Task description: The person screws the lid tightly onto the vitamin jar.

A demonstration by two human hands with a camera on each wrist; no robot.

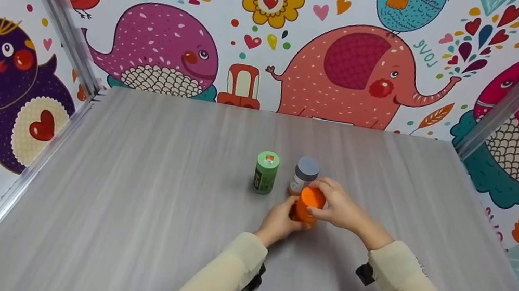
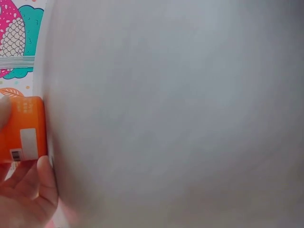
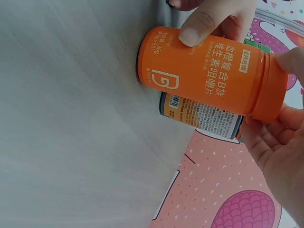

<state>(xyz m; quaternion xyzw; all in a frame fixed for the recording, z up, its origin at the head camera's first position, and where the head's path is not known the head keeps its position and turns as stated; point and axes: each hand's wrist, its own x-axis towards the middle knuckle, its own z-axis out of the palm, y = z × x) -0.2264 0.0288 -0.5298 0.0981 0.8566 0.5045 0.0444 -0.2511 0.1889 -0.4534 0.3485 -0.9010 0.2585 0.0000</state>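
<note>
Both hands are on an orange vitamin bottle with white lettering, roughly upright, its base at or close to the tabletop. My left hand holds its lower body; the thumb presses on the label side in the right wrist view. My right hand grips the orange lid between thumb and fingers, and the lid sits on the bottle. In the left wrist view the left hand and part of the orange bottle show at the left edge. Right behind it stands a grey-lidded bottle, partly hidden.
A green canister with a light green lid stands left of the grey-lidded bottle. The grey wood-grain table is bounded by printed walls with cartoon animals. Metal posts rise at the back corners.
</note>
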